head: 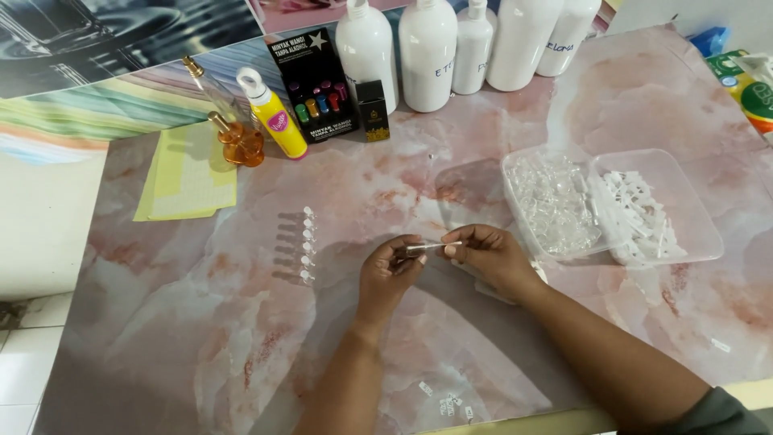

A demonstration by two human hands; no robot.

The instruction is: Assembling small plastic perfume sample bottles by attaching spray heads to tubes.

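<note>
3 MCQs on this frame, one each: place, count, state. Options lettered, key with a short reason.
1. Where does the row of small vials lie?
A. inside the clear tray
B. on the tabletop, left of the hands
C. on the yellow paper

2. How many tall white bottles stand along the back edge?
A. two
B. five
C. eight

3. What is the thin clear vial doing?
A. lying in the row
B. standing among the white bottles
C. held between the left hand and right hand

Key: B, the row sits on bare marble-patterned tabletop beside the left hand; B, five white bottles show in line; C, fingertips of both hands pinch its ends.
</note>
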